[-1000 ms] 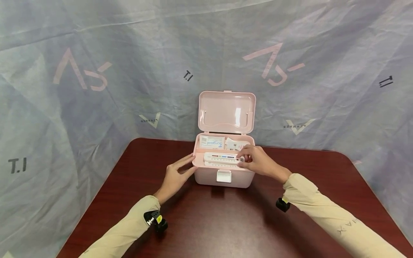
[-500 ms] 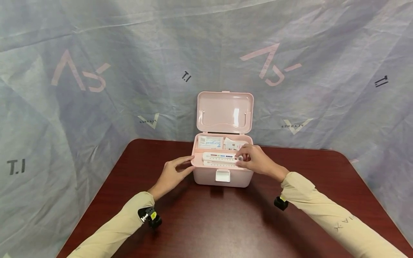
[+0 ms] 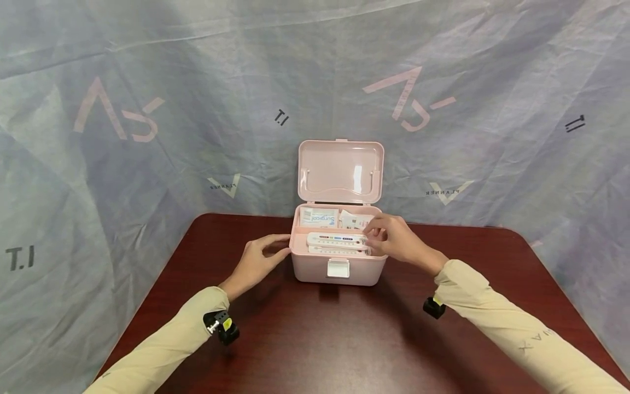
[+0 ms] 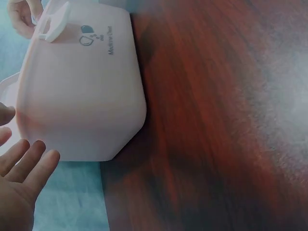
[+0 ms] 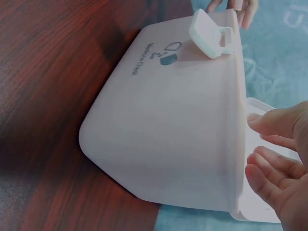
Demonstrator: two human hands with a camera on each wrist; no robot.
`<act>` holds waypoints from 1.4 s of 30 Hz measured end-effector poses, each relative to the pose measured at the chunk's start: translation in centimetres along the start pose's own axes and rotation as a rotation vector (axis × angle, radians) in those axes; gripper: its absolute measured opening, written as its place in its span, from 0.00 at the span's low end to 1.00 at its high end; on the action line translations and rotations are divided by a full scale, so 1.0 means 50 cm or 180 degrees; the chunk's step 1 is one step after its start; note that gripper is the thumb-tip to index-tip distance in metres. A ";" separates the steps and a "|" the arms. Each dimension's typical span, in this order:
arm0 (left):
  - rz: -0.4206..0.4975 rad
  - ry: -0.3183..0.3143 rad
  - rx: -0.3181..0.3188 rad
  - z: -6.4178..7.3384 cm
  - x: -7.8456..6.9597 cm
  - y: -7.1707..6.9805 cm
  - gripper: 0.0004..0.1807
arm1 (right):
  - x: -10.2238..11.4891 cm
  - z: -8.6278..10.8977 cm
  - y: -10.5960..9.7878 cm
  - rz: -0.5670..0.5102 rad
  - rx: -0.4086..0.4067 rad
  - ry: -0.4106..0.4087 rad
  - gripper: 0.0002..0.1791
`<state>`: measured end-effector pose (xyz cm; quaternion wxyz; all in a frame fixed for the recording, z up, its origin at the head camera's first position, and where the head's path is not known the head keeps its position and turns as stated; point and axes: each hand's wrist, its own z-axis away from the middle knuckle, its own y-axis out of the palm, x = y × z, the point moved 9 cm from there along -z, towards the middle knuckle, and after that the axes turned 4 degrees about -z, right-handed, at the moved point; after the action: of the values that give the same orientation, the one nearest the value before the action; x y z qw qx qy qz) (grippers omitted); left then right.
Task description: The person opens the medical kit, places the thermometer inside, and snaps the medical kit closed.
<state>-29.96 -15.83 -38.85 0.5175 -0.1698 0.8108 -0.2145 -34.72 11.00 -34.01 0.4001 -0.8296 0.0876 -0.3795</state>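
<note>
A pink medicine chest (image 3: 315, 268) stands with its lid (image 3: 339, 172) raised; "Medicine Chest" is printed on its front. In its front compartment lie two flat white thermometers, the upper thermometer (image 3: 332, 239) with coloured bands and the lower thermometer (image 3: 332, 250) partly beneath it. My right hand (image 3: 396, 239) hovers over the right end of the compartment, by the thermometers' ends. Its thumb and fingers are apart, and no held thing shows. At the chest's left side my left hand (image 3: 256, 262) has its fingertips at the rim, fingers loosely spread; contact is unclear.
Behind the divider sit a white "Surgical" packet (image 3: 319, 217) and another white packet (image 3: 354, 220), partly hidden by the right hand. A white latch (image 3: 338, 268) hangs on the front. The chest rests on a dark red wooden table (image 3: 315, 350), with a grey cloth (image 3: 197, 109) behind.
My right hand has let go of the upper thermometer and risen slightly, its fingers parting. The thermometer stays in the compartment. My left hand has drawn slightly outward from the chest's left rim.
</note>
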 end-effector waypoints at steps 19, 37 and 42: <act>-0.0174 -0.0211 -0.0092 -0.072 -0.004 -0.052 0.16 | -0.003 -0.020 -0.062 0.0165 -0.0087 0.0120 0.09; -0.0033 -0.0197 -0.0278 -0.163 -0.057 -0.099 0.18 | -0.025 -0.052 -0.137 0.0227 -0.0514 0.0147 0.10; 0.0077 -0.0337 -0.0286 -0.191 -0.055 -0.100 0.19 | -0.035 -0.068 -0.155 0.0247 -0.0653 0.0196 0.11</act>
<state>-37.28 -17.09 -30.56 0.5541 -0.1941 0.7931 -0.1623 -39.52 14.90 -28.00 0.3246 -0.8501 0.1703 -0.3781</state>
